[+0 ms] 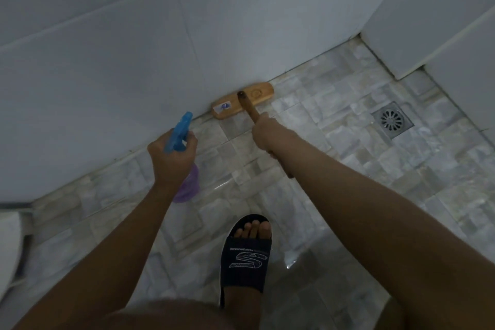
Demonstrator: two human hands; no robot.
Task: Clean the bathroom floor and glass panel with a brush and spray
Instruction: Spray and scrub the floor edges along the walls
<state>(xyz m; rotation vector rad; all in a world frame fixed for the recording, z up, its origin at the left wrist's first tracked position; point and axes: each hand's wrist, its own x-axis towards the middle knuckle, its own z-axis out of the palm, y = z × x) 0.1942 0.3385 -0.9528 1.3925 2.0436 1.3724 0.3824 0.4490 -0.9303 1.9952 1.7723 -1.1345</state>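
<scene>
Brush (232,108) flush against wall (107,61)

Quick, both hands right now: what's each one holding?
Left hand: gripping the spray bottle by its blue trigger head.
Right hand: gripping the brush by its wooden handle, brush head on the floor against the wall.

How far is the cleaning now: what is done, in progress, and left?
Done: the pale mosaic-tile floor shines wet near the foot, so part seems wetted. In hand: the right hand grips the wooden long-handled brush, its head at the floor's edge by the grey wall; the left hand holds the blue-triggered purple spray bottle. Left: no glass panel shows here, so it likely waits.
</scene>
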